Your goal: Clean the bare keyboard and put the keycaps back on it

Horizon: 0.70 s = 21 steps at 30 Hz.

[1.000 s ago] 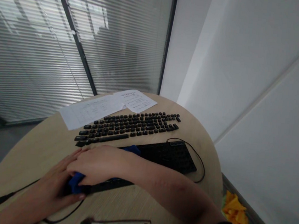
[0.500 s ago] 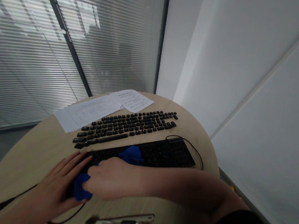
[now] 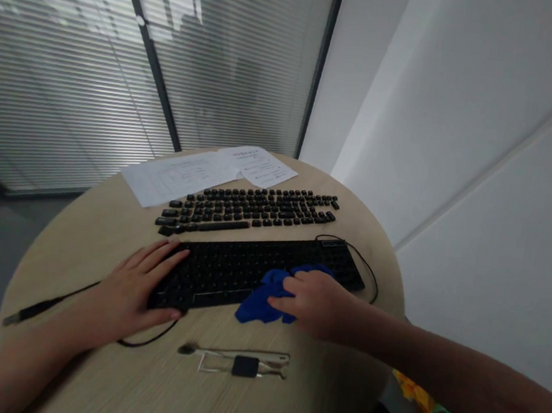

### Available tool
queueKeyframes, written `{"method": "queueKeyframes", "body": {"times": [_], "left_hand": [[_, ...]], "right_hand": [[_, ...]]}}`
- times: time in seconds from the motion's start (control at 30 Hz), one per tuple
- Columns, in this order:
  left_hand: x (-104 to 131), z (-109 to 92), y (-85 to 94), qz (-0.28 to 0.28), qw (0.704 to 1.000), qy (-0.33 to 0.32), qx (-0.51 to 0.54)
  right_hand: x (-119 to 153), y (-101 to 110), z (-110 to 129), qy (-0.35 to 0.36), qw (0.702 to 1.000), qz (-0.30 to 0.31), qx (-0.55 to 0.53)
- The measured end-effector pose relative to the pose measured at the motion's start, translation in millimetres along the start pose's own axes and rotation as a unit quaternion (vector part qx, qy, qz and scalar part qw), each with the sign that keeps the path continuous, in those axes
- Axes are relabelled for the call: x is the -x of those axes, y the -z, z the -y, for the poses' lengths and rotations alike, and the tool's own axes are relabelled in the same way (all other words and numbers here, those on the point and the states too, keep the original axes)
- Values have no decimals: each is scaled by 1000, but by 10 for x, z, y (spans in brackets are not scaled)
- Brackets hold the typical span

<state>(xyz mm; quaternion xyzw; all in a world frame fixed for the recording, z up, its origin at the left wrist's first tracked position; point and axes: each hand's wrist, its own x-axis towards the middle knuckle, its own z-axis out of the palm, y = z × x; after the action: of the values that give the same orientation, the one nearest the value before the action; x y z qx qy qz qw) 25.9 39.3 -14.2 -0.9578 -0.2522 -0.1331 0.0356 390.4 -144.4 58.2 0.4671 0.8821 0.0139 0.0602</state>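
Observation:
A black keyboard base (image 3: 230, 264) with its keycaps off lies across the table. My left hand (image 3: 134, 287) rests on its left end, fingers spread, thumb along the near edge. My right hand (image 3: 318, 299) has its fingers closed on a blue cloth (image 3: 263, 300), which lies over the right part of the base and hangs past its near edge. Behind the base, loose black keycaps (image 3: 260, 211) are laid out in rows. Nearer to me lie a small brush (image 3: 221, 350) and a wire keycap puller (image 3: 245, 366) with a dark block.
Sheets of printed paper (image 3: 180, 177) lie at the back of the round wooden table (image 3: 80, 232). A USB plug (image 3: 31, 312) on a cable lies at the left, and more cable loops at the right end of the base. Orange and green artificial leaves (image 3: 432, 410) show below the table's right side.
My right hand has moved right with the blue cloth, from the left end of the keyboard base to its right part. My left hand stays on the left end. The view has shifted somewhat.

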Motion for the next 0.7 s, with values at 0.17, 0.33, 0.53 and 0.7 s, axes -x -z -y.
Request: {"method": "queueKeyframes", "body": {"times": [0.17,0.33,0.53,0.7], "left_hand": [[-14,-43,-7,2,999,13,31],[-40,-101,36,13,999,21,41],[-51,-134,56,1,999,13,41],[-53,-153,52,-8,999,12,49]], "right_hand": [[444,-80,-186,-77,997,18,9],[814,-130,-368,-129,990,41,30],[1114,-107,-534,-175,982,65,34],[1369,-123,-725,-215,972,62,70]]}}
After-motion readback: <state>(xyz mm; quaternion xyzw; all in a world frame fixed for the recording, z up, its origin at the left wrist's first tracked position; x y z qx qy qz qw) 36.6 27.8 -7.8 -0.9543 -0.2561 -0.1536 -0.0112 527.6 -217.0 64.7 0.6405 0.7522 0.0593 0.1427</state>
